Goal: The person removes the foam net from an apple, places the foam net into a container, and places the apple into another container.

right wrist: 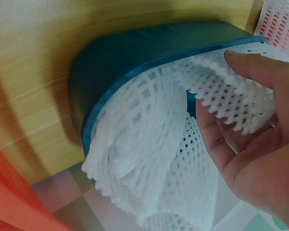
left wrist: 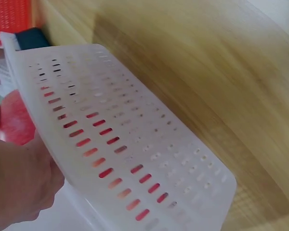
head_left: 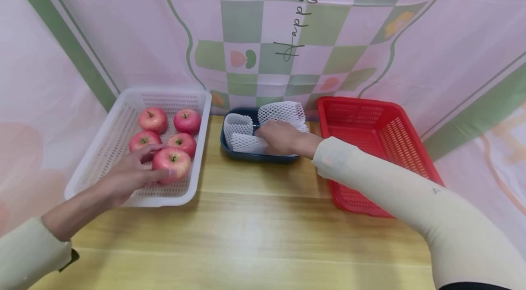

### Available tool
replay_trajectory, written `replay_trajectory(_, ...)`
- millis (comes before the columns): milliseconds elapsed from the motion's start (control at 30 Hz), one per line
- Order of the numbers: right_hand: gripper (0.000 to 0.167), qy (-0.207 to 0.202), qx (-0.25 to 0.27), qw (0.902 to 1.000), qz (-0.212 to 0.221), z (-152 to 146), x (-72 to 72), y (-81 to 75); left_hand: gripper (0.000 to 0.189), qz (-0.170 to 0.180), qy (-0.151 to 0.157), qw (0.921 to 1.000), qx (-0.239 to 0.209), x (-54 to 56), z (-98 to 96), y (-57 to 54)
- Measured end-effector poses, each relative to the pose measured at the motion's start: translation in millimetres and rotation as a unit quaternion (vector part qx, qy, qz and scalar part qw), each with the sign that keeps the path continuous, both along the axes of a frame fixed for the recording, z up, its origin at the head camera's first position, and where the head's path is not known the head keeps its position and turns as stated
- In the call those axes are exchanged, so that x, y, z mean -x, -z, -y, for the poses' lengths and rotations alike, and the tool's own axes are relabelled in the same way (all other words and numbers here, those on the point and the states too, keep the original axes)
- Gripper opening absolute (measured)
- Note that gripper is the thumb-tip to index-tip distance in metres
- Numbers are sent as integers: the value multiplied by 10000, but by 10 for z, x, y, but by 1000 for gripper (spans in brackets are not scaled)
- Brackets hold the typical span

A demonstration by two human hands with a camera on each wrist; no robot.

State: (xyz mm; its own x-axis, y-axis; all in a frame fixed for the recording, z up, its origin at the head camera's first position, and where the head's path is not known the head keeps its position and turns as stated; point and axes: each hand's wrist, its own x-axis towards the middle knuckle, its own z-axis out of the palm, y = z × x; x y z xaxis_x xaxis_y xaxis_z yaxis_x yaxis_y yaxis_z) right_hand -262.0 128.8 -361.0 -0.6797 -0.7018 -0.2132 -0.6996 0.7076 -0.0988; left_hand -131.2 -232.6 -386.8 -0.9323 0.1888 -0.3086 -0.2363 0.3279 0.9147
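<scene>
My left hand (head_left: 129,173) holds a red apple (head_left: 171,165) over the near right part of the white basket (head_left: 191,196), thumb and fingers on either side of it. In the left wrist view, this apple (left wrist: 15,120) shows beyond the basket's wall. Several other red apples (head_left: 153,120) lie inside. My right hand (head_left: 283,137) reaches into a small dark blue basket (head_left: 246,156) full of white foam net sleeves (head_left: 281,112). Seen from the right wrist, thumb and fingers are around the edge of one foam net sleeve (right wrist: 231,96).
A red basket (head_left: 411,153) stands at the right, partly behind my right forearm. All three baskets sit on a wooden table (head_left: 246,226). A checked curtain (head_left: 283,29) hangs right behind them.
</scene>
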Motion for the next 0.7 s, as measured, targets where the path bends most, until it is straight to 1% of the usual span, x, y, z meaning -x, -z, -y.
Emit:
replay_trajectory(100,20,-45,72,10000,34,-20,-5,-22,87,103,132,9997,185,19,13,29)
replay_trajectory(200,32,-90,120,9998,90,-34,-10,-47,85,218,308,9989,265,38,15,57)
replay_trajectory(300,45,-110,107,9998,136,-37,-17,-74,80,293,416,9984,249,54,2,78)
replay_trajectory(500,69,45,-33,9997,238,-36,-48,-115,79,479,441,9976,239,80,-19,106)
replay_trajectory(600,77,190,-122,9994,262,-44,-75,-143,78,550,457,9970,306,93,-22,125)
replay_trajectory(700,81,335,-163,9990,265,-68,-109,-192,77,605,482,9965,332,97,-26,144)
